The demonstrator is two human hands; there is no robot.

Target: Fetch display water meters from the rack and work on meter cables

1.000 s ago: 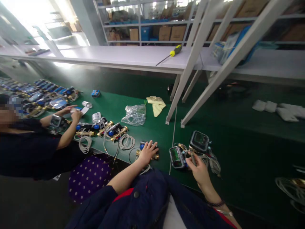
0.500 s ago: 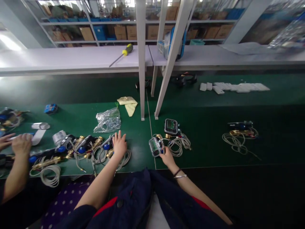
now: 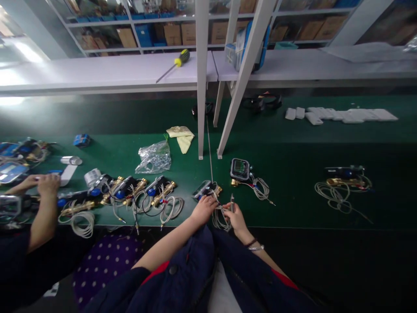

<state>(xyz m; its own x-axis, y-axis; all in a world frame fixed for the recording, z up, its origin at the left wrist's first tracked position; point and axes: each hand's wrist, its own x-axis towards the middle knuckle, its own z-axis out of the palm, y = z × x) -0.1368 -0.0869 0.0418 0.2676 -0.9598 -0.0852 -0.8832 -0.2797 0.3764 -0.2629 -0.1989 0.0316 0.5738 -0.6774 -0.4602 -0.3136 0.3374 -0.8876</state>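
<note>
In front of me a meter point(image 3: 203, 190) with a clear-covered display box and a brass pipe body lies tilted on the green bench. My left hand point(image 3: 203, 210) is closed over its near side, fingers at the coiled grey cable point(image 3: 220, 219); exactly what they grip is partly hidden. Beside it, my right hand point(image 3: 237, 221) is closed around a slim grey metal piece point(image 3: 232, 203) that points upward; its kind is unclear. Just beyond, a second meter point(image 3: 240, 169) with a dark-framed display sits with its cable coiled to the right.
Several meters point(image 3: 159, 189) with brass bodies line the left side, near a co-worker's hands point(image 3: 48, 184). A clear plastic bag point(image 3: 153, 157), a yellow cloth point(image 3: 182, 137) and white posts point(image 3: 201, 87) stand beyond. Another meter point(image 3: 345, 178) lies far right; a screwdriver point(image 3: 177, 63) rests on the shelf.
My left hand has moved right from the row of meters to the meter before me. My right hand has let go of that meter's display box and now holds the slim grey piece.
</note>
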